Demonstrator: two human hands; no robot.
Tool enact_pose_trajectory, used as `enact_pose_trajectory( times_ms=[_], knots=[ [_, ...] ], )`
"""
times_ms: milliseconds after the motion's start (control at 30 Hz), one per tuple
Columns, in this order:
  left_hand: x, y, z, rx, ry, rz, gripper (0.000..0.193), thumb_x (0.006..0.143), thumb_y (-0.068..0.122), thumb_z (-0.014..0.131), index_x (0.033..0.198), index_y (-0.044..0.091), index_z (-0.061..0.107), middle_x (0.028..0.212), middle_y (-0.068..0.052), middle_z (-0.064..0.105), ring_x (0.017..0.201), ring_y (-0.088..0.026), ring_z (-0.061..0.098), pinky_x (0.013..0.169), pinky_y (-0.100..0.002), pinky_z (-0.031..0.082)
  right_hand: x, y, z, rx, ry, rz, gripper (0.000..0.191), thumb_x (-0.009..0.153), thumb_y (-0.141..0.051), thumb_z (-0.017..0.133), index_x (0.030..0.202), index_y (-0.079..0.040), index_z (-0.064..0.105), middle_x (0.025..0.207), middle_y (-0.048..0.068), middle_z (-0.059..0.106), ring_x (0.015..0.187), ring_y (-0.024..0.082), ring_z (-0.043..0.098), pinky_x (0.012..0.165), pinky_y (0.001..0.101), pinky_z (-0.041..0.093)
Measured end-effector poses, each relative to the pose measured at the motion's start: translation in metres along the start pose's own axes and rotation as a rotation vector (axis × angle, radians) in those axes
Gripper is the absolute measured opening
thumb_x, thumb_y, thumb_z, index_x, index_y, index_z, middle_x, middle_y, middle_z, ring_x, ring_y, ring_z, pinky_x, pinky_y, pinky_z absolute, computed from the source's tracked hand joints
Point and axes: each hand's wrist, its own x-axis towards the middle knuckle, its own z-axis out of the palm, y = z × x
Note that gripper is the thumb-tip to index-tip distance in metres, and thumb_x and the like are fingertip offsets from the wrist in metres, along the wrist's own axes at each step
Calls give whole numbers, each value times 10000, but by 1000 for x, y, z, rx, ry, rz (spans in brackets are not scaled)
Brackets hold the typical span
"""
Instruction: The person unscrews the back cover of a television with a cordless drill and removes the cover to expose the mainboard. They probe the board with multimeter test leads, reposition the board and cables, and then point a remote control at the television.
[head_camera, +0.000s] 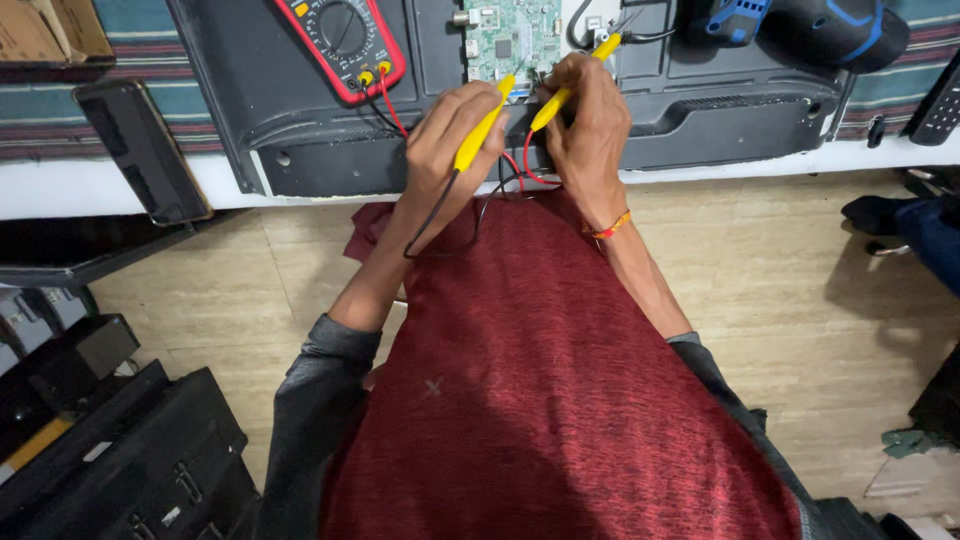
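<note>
Your left hand (455, 130) is closed around a yellow probe (483, 125). The probe runs up between your fingers, and its tip sticks out above them, pointing at the green circuit board (510, 35). A black wire (432, 215) hangs down from the probe's back end, below your hand.

Your right hand (590, 130) is closed around a second yellow probe (570, 75). This one slants through your fist. One yellow end shows above your knuckles, to the right of the board, and the other end pokes out to the left of your fingers, just below the board. A red wire (524, 165) curls down between your two hands.

Both hands sit close together, just under the circuit board. The board lies in the open back of a black television (700, 110) that rests flat on the bench.

Left of the board lies a red meter (340, 40), and the wires plug into it. Right of the board, at the far edge, lies a blue and black drill (800, 25).
</note>
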Motion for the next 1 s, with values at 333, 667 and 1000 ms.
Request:
enact_pose_trajectory(
  times_ms=[333, 667, 1000],
  knots=[
    [-3, -4, 3, 9, -100, 46, 244, 964, -14, 764, 1172, -31, 638, 1159, -168, 671, 1079, -343, 692, 955, -420, 579, -4, 9, 13, -152, -59, 22, 308, 923, 77, 711, 1145, -53, 542, 1011, 78, 705, 924, 303, 682, 743, 411, 537],
    [0, -1, 3, 87, -115, 50, 253, 949, -14, 764, 1153, -30, 616, 1140, -168, 656, 1078, -348, 681, 938, -420, 578, 0, 2, 9, -199, -62, -19, 271, 920, 36, 737, 1110, -54, 565, 997, 55, 715, 919, 282, 653, 724, 397, 533],
    [14, 2, -1, 37, -108, -44, 210, 972, -2, 725, 1146, -4, 608, 1143, -161, 650, 1060, -352, 675, 938, -424, 567, 0, 1, 8, -214, -52, -34, 224, 942, 3, 758, 1066, -65, 584, 975, 42, 698, 872, 269, 627, 708, 397, 512]
  ],
)
